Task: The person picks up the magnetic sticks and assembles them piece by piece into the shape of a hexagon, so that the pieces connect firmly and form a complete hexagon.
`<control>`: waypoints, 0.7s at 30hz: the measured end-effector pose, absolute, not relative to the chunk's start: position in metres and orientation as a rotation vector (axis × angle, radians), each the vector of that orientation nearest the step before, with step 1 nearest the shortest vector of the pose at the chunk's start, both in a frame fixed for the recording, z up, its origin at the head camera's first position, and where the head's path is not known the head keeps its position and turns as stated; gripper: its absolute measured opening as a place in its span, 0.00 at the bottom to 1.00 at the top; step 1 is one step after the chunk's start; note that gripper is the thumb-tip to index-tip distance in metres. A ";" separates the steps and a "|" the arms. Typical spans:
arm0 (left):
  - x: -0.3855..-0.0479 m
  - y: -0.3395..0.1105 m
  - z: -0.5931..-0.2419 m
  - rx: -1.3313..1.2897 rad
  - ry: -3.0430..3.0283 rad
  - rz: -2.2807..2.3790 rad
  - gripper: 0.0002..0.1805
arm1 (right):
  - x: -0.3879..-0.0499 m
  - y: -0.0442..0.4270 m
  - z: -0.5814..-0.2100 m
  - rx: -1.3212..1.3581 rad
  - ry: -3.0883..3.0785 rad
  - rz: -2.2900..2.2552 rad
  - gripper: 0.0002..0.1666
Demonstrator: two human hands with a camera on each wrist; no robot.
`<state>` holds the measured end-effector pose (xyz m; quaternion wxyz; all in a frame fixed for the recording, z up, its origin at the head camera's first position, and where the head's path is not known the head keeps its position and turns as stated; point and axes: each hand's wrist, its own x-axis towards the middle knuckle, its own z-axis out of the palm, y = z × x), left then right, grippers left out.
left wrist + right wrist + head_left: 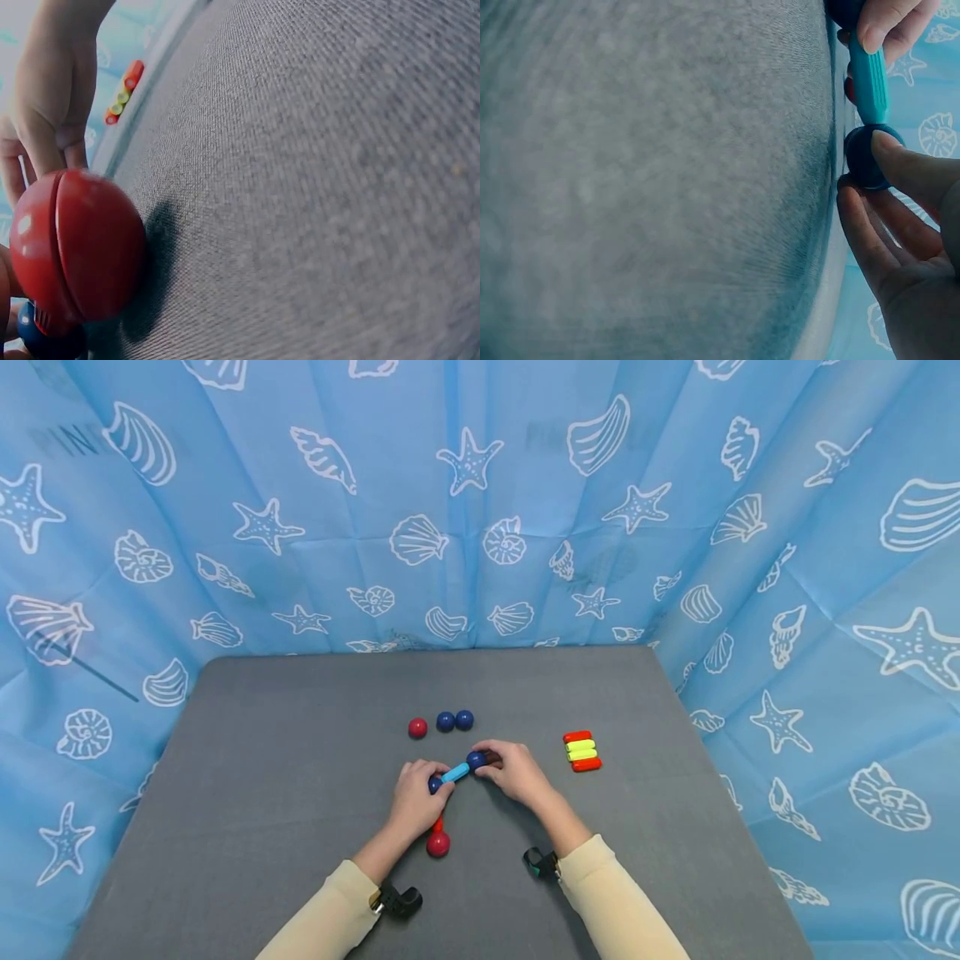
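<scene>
In the head view a light blue rod [455, 773] links two dark blue balls. My left hand [415, 795] grips the nearer blue ball [434, 786], with its thumb by the rod's end. The farther blue ball [476, 760] is pinched between thumb and fingers of my right hand [519, 774]; the right wrist view shows this ball [867, 157] on the end of the ribbed rod [869, 84]. From the left-hand ball a red rod [438, 823] runs toward me to a red ball [438, 844]. That red ball [82, 244] looms large in the left wrist view.
Beyond the hands, a loose red ball [417, 727] lies left of two blue balls [455, 721] on the grey table [300, 735]. A row of red and yellow rods [582, 752] lies to the right. A blue shell-print curtain [465, 568] hangs behind the table.
</scene>
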<state>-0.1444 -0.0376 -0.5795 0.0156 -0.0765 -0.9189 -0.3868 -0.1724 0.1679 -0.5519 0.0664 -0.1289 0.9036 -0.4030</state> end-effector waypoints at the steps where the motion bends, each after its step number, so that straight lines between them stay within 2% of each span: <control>1: -0.144 -0.038 -0.580 -0.234 -2.861 -1.202 0.10 | -0.172 0.168 -0.552 -0.390 2.722 -1.213 0.19; 12: -0.145 -0.035 -0.566 -0.366 -2.954 -1.065 0.16 | -0.175 0.169 -0.554 -0.474 2.672 -1.205 0.20; 21: -0.146 -0.034 -0.569 -0.327 -2.963 -1.036 0.15 | -0.173 0.171 -0.550 -0.497 2.664 -1.180 0.23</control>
